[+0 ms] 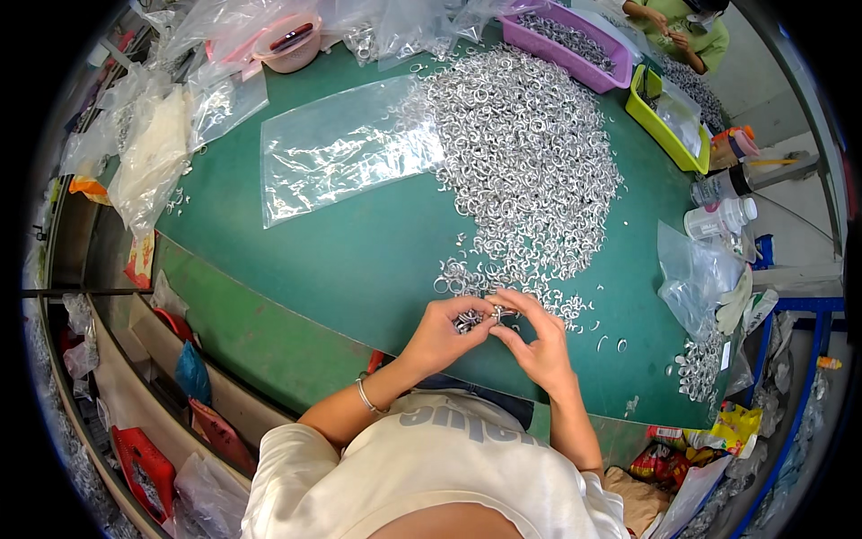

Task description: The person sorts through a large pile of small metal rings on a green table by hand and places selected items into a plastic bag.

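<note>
Green sheeting is covering the worktable point(314, 256), and the person is sitting close against its near edge. The left hand point(443, 334) is curling around a small cluster of silvery metal pieces point(469, 319), which are showing between its thumb and fingers. The right hand point(541, 349) is meeting it from the other side, thumb and forefinger closing on a small metal ring point(505, 314) that is lying right at the fingertips of both hands; its exact shape is staying too small to tell. Both hands are hovering just over the near tip of a broad heap of silvery rings point(530, 153), which is stretching away beyond the fingers. Just right of the right hand, a loose ring point(621, 345) is lying on the sheeting. Farther right, a smaller pile of metal pieces point(699, 370) is resting near the table's edge, below a crumpled clear bag point(687, 278) and a white bottle point(721, 218). Left of the heap, a flat transparent bag point(346, 153) is touching its border. Beyond the heap, a purple basket point(566, 69) is holding more metal pieces, a yellow-green tray point(660, 133) is standing beside it, and a co-worker point(705, 40) is working at the far corner.
</note>
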Available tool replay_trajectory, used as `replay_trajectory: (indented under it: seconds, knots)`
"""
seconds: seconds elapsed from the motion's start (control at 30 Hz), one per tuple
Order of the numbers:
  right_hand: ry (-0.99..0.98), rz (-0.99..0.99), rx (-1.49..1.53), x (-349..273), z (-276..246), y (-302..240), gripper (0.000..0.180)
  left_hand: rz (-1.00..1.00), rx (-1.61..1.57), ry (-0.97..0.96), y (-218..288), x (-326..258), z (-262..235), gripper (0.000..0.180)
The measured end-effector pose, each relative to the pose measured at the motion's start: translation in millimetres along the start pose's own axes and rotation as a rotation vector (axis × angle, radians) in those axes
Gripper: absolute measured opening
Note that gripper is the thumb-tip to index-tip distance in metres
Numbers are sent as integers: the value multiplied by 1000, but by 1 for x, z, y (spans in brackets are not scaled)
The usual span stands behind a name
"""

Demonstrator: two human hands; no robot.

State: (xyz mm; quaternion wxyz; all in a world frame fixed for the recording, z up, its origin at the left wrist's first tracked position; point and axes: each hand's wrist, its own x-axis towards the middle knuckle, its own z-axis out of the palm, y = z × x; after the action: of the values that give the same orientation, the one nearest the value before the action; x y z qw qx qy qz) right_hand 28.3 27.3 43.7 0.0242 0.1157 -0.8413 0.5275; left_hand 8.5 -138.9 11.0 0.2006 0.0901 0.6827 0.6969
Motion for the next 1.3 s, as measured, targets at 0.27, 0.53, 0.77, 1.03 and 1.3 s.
replay_trajectory:
  seconds: [0.27,0.53,0.77,1.03,1.3]
  knots:
    - [34,129,209,-9,7,3,36,101,75,7,7,-3,-1,14]
    - [122,154,153,-13,1,6,19,-239,-567,-115,-3,-5,-6,19]
    - [107,11,-141,-8,6,-2,1,-196,-373,-54,1,-6,1,17]
    - [-2,165,-68,-7,4,-8,21,-253,-671,-150,-4,-5,-1,18]
    - [9,391,424,-16,10,5,34,-261,-601,-155,9,-5,-4,26]
